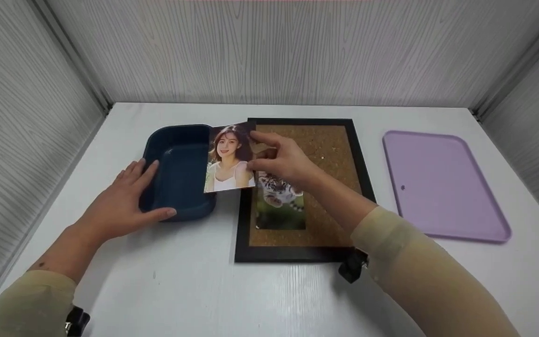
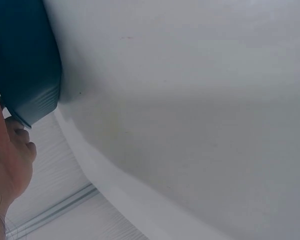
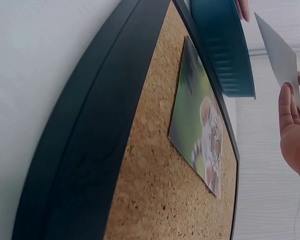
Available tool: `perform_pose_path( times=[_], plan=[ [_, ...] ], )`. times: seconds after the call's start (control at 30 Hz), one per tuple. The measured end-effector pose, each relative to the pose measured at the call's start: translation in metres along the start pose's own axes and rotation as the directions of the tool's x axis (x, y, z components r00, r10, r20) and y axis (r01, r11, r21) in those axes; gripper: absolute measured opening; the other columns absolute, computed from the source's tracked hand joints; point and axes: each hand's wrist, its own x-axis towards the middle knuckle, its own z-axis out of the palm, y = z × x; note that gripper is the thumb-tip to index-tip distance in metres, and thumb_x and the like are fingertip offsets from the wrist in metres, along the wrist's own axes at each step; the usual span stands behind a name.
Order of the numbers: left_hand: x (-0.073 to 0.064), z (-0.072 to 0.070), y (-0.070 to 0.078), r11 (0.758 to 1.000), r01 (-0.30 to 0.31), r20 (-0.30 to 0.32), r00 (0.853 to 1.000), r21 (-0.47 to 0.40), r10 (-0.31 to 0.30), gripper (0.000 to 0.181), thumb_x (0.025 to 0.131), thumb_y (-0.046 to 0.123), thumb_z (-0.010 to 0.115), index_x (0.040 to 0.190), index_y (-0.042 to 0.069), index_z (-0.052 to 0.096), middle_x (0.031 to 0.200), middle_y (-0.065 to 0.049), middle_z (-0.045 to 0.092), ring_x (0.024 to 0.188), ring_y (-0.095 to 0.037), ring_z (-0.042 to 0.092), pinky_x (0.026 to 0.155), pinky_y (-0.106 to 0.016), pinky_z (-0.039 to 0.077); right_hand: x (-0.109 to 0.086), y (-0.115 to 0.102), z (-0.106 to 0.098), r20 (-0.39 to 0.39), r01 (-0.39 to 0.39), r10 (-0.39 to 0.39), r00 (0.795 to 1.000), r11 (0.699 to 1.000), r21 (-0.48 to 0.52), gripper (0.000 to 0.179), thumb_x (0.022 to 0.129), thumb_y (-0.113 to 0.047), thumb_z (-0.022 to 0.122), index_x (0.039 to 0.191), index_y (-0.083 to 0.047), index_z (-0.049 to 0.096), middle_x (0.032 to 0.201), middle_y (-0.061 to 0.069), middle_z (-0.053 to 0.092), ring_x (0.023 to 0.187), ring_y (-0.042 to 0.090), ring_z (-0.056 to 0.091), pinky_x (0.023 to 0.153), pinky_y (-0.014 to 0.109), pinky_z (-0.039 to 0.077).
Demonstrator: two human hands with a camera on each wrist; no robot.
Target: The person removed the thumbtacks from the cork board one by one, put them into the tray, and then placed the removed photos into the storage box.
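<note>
My right hand (image 1: 283,157) pinches a photo print (image 1: 225,171) by its right edge, thumb below and fingertips above. The portrait of a person faces up toward the head camera; the right wrist view shows the print's pale back (image 3: 277,47), raised above the frame. It overlaps the right side of a dark blue bin (image 1: 180,173) in the head view. My left hand (image 1: 117,203) rests spread at the bin's left rim, with the thumb along the near rim. A tiger photo (image 1: 279,213) lies on the cork board (image 1: 330,201), partly hidden behind my right hand and the portrait.
A black frame (image 1: 293,255) surrounds the cork board at the middle of the white table (image 1: 180,281). To the right lies a shallow purple tray (image 1: 442,187) with a small dark hole or mark. Grey wood-patterned panels (image 1: 288,51) enclose the back and sides.
</note>
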Motion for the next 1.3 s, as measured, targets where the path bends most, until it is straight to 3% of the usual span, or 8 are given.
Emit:
perform_pose_path(
  times=[0.17,0.53,0.83,1.3],
  plan=[
    [0.001,-0.002,0.000,1.000,0.007,0.011,1.000,0.010,-0.007,0.119,0.089,0.078,0.065,0.172,0.013,0.011,0.174,-0.028,0.009,0.160,-0.050,0.008,0.121,-0.074,0.019,0.004,-0.001,0.005,-0.006,-0.006,0.006,1.000,1.000,-0.020,0.078,0.095,-0.006,0.080,0.163,-0.008,0.042,0.161,0.006,0.046,0.118,0.021,0.070,0.097,0.040,0.059],
    [0.002,-0.001,-0.002,1.000,0.006,0.005,1.000,0.013,-0.006,0.118,0.090,0.078,0.065,0.172,0.012,0.012,0.174,-0.028,0.009,0.160,-0.050,0.009,0.120,-0.073,0.021,0.012,-0.001,0.013,0.006,-0.024,0.025,1.000,0.999,-0.043,0.078,0.096,-0.008,0.080,0.164,-0.011,0.042,0.161,0.007,0.044,0.120,0.020,0.068,0.094,0.033,0.059],
    [-0.001,-0.002,-0.003,1.000,0.013,0.006,1.000,0.014,-0.013,0.117,0.091,0.077,0.064,0.172,0.011,0.012,0.174,-0.028,0.009,0.160,-0.050,0.009,0.120,-0.073,0.021,0.021,-0.001,0.024,0.041,0.024,-0.022,0.999,0.997,-0.068,0.075,0.097,-0.004,0.077,0.163,-0.006,0.041,0.162,0.011,0.044,0.117,0.023,0.069,0.096,0.034,0.059],
    [0.000,-0.003,-0.002,1.000,-0.001,0.007,1.000,0.010,0.001,0.116,0.091,0.076,0.065,0.172,0.012,0.012,0.175,-0.027,0.009,0.160,-0.049,0.009,0.121,-0.072,0.022,0.031,-0.002,0.037,0.069,0.012,-0.006,0.998,0.997,-0.077,0.080,0.095,-0.010,0.080,0.164,-0.008,0.040,0.162,0.007,0.044,0.106,0.020,0.072,0.087,0.034,0.060]
  ],
)
